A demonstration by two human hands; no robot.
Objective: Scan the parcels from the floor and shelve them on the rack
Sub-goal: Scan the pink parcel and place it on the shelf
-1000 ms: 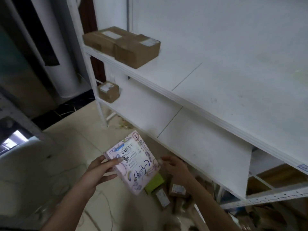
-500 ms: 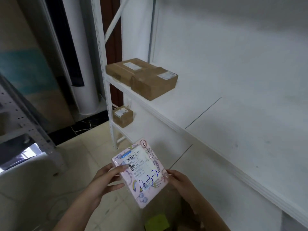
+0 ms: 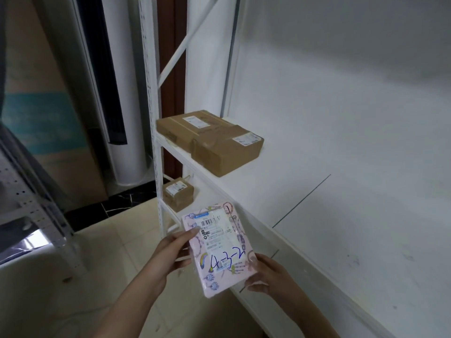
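The pink padded parcel [image 3: 218, 250] is held in the air in front of the rack, just off the front edge of the upper shelf [image 3: 329, 228] and not resting on anything. The left hand [image 3: 174, 252] grips its left long edge, thumb across the face near the shipping label [image 3: 214, 230]. The right hand [image 3: 267, 276] pinches the lower right corner, thumb on top. The parcel looks thin, flat and light, its glossy printed wrap probably a little slick. It seems to keep its shape, yet likely flexes if squeezed in the middle. Holding it by opposite edges, as here, seems the safest grip and leaves the barcode and the handwritten "4-3-2" uncovered. Two brown cardboard boxes [image 3: 227, 152] sit touching at the shelf's left end. A smaller carton [image 3: 178, 195] sits at the left end of the shelf below.
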